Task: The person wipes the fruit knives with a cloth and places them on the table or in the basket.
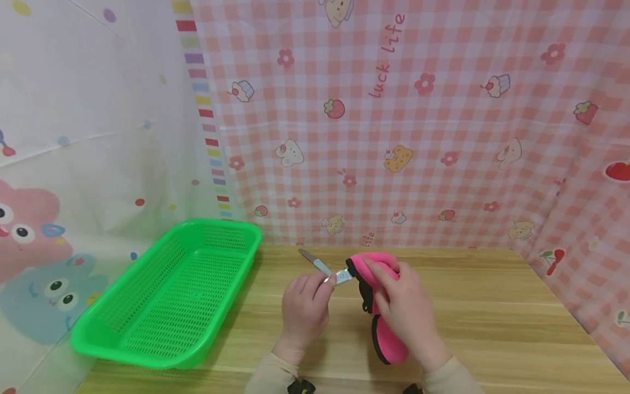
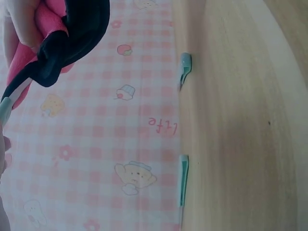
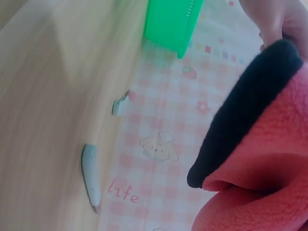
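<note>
My left hand point(image 1: 306, 306) pinches a small light-blue handled tool point(image 1: 343, 276) between thumb and fingers; its other end meets the black edge of a pink fleece piece point(image 1: 364, 262). My right hand point(image 1: 406, 306) grips that fleece piece, which has black trim and hangs in two parts. In the right wrist view, the fleece point(image 3: 260, 163) fills the right side, its soft opening folded. Beyond the left hand lies a knife point(image 1: 315, 261) with a light-blue handle, blade toward the back left. The tool's far end is hidden.
A green plastic basket point(image 1: 209, 334) stands left on the wooden table point(image 1: 492, 328). Another light-teal handled tool point(image 2: 186, 67) lies near the table's back edge, hidden in the head view. Behind hangs a pink checked cloth point(image 1: 364, 137); a white printed cloth point(image 1: 98, 164) hangs at the left.
</note>
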Demonstrator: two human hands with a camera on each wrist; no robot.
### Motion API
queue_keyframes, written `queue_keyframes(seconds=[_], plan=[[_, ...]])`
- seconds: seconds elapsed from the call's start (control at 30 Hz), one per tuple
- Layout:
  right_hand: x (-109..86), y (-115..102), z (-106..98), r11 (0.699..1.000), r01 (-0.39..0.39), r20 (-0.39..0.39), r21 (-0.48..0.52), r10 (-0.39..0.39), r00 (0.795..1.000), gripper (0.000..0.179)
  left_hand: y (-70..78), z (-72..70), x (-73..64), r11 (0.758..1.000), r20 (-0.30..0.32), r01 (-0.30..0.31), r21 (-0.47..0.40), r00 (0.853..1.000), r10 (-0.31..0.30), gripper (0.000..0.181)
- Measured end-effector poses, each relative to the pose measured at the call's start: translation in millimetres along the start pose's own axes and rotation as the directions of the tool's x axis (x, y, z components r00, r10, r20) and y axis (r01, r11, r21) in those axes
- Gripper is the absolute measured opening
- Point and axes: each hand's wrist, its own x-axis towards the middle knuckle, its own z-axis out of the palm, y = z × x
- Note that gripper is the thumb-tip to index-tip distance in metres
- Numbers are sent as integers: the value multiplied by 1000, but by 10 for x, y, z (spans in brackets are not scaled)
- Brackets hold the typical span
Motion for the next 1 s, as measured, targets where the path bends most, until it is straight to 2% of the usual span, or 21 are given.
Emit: queue_keyframes(seconds=[0.27,0.43,0.7,1.0], plan=[[30,125,-42,997,-76,37,-16,77,996,57,-6,19,-7,1000,-15,-8,-6,1000,8,19],[42,167,-83,994,-110,50,-15,110,993,56,-4,15,-15,1000,4,8,-20,1000,-8,20],[42,276,-144,991,-134,-3,25,134,991,55,-13,18,-15,999,4,13,-52,1000,-12,21],[23,378,-239,980,-197,-17,25,198,980,55,-29,10,-29,997,27,29,-74,999,-27,20]])
